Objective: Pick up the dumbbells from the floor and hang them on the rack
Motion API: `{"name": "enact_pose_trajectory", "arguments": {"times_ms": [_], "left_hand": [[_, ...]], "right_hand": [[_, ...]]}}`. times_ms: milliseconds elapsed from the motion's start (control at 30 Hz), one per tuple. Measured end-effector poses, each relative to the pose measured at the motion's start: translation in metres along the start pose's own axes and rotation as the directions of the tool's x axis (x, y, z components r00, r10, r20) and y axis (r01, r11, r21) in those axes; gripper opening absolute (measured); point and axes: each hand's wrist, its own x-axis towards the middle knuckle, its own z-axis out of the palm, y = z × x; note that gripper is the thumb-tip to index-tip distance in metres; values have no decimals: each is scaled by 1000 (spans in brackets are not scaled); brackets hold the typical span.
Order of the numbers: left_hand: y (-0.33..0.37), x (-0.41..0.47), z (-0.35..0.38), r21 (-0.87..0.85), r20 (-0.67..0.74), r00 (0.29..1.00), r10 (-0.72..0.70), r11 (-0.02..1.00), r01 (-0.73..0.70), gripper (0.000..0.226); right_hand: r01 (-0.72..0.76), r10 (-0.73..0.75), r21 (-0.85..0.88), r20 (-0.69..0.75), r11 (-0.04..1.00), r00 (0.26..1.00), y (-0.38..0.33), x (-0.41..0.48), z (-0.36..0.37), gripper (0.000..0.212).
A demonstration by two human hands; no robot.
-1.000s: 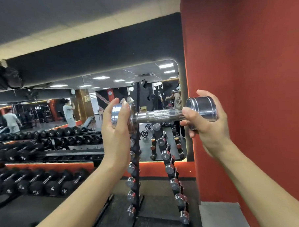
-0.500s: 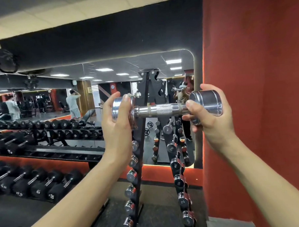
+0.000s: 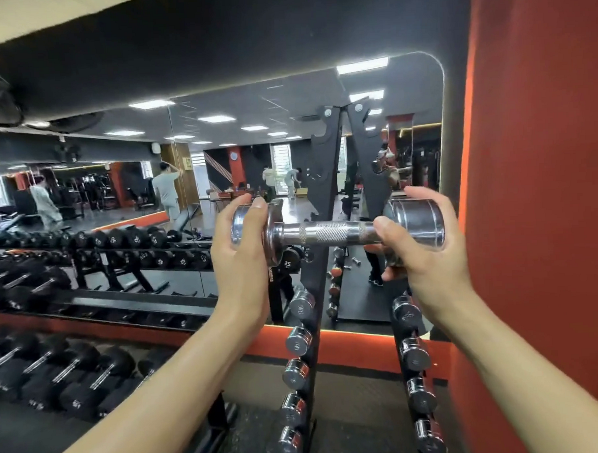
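Seen from the head camera, both hands are reaching up and forward, each taking one end of a chrome dumbbell (image 3: 328, 232). The left hand (image 3: 239, 253) is wrapping its fingers round the left head of the weight, with fingertips showing over the top edge. The right hand (image 3: 429, 255) is cupping the right head from below and behind, its thumb lying along the end of the knurled handle. The dumbbell is lying level between the two hands, up in the air and well clear of the floor.

Just beyond the hands, a black upright rack (image 3: 323, 177) is standing against a wall mirror (image 3: 246, 143). Its two posts are leaning toward each other at the top, and the handle is crossing in front of them. I cannot tell whether the handle is touching a post or a hook. Above the hands, hook notches are showing along the posts. Below the hands, smaller hung dumbbells (image 3: 298, 342) are sitting on the rack one under another, their chrome heads running down both posts toward the dark floor mat (image 3: 262, 430).

To the right of the right hand, a red wall (image 3: 545, 181) is filling the edge of the view. To the left of the left hand and lower down, rows of black dumbbells (image 3: 74, 369) are resting on a long low rack (image 3: 140, 301). Beyond the left hand, the mirror is reflecting ceiling lights and several people (image 3: 167, 194) standing in the gym
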Motion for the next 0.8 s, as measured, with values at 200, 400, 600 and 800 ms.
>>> {"name": "enact_pose_trajectory", "arguments": {"times_ms": [200,400,600,800], "left_hand": [[-86,74,-7,25,-37,998,-45,999,46,32],[-184,155,-10,127,-54,996,-64,989,71,48],[-254,214,-4,115,-44,977,-208,971,211,43],[-317,262,-13,81,47,945,-324,944,320,45]], "right_hand": [[-38,38,-8,-12,999,999,91,57,31,59],[-57,56,-12,-31,998,998,199,113,44,55],[-115,115,6,-58,993,992,287,155,56,46],[-138,127,-81,-127,987,984,346,181,66,21]]}}
